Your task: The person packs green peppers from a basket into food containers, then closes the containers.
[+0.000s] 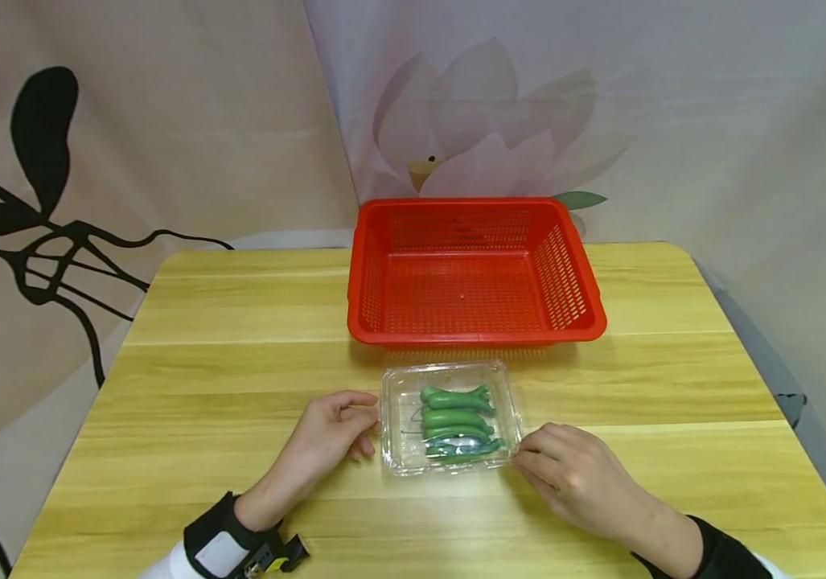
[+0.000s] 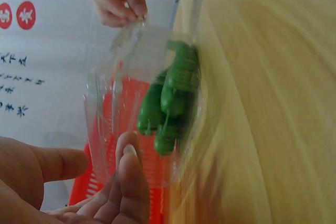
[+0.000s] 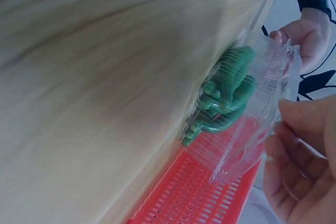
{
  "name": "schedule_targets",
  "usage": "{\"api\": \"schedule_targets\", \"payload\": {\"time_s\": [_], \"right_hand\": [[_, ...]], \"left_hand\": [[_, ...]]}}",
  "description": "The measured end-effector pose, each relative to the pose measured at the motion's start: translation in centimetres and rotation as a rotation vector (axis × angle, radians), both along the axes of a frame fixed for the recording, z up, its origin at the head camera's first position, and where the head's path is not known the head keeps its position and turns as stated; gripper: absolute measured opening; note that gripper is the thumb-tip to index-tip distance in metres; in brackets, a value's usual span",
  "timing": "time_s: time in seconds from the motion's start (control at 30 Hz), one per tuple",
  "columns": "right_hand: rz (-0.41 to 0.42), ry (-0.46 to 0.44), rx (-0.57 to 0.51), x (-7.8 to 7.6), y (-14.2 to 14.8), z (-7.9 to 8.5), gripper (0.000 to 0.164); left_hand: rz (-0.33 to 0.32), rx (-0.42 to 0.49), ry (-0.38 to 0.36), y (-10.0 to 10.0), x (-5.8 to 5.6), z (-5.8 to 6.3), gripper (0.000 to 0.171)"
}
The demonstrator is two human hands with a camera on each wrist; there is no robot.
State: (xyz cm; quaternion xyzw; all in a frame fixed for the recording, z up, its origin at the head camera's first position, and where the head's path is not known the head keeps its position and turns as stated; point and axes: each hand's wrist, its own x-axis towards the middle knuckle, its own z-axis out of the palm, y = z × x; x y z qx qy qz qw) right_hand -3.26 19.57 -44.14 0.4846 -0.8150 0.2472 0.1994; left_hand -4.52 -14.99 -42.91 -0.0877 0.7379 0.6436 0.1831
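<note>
A clear plastic clamshell box [image 1: 401,390] lies on the table with several green peppers [image 1: 456,420] inside, side by side. Beside the box's left edge is my left hand [image 1: 329,426]; its thumb and fingers are apart and hold nothing in the left wrist view. My right hand [image 1: 577,476] is at the near right corner, thumb and fingertips pinching the rim. In the right wrist view, the thumb [image 3: 304,116] meets the edge of the box, and the peppers [image 3: 228,90] show through its wall.
A red perforated basket [image 1: 470,334] stands just behind the box, near the back edge of the wooden table [image 1: 239,378]. A printed cloth [image 1: 239,121] hangs behind the table.
</note>
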Motion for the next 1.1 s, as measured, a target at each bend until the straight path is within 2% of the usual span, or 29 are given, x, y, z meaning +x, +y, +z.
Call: {"api": "schedule_targets", "payload": {"time_s": [0.33, 0.57, 0.67, 0.73, 0.8, 0.87, 0.97, 1.03, 1.1], "right_hand": [[0.004, 0.014, -0.002, 0.0, -0.2, 0.2, 0.043], [-0.021, 0.005, 0.014, 0.4, -0.2, 0.2, 0.044], [-0.038, 0.017, -0.021, 0.5, -0.2, 0.0, 0.039], [-0.061, -0.016, -0.066, 0.5, -0.1, 0.0, 0.033], [-0.096, -0.12, -0.122, 0.6, 0.0, 0.1, 0.018], [-0.168, -0.26, -0.174, 0.6, 0.2, 0.3, 0.004], [-0.319, -0.596, -0.245, 0.6, 0.6, 0.8, 0.012], [-0.41, -0.829, -0.264, 0.3, 0.9, 1.1, 0.01], [-0.45, -1.042, -0.288, 0.0, 1.2, 1.4, 0.015]], "left_hand": [[-0.154, 0.08, -0.068, -0.1, 2.0, 0.1, 0.039], [-0.157, 0.176, -0.089, 0.2, 2.5, -0.3, 0.029], [-0.158, 0.186, -0.087, 0.2, 2.5, -0.5, 0.029], [-0.162, 0.186, -0.082, 0.2, 2.5, -0.6, 0.03], [-0.167, 0.184, -0.077, 0.1, 2.5, -0.7, 0.03], [-0.168, 0.18, -0.076, 0.1, 2.4, -0.7, 0.03], [-0.166, 0.178, -0.08, 0.1, 2.3, -0.6, 0.03], [-0.164, 0.178, -0.085, 0.2, 2.3, -0.6, 0.031], [-0.163, 0.179, -0.088, 0.2, 2.2, -0.6, 0.032]]}}
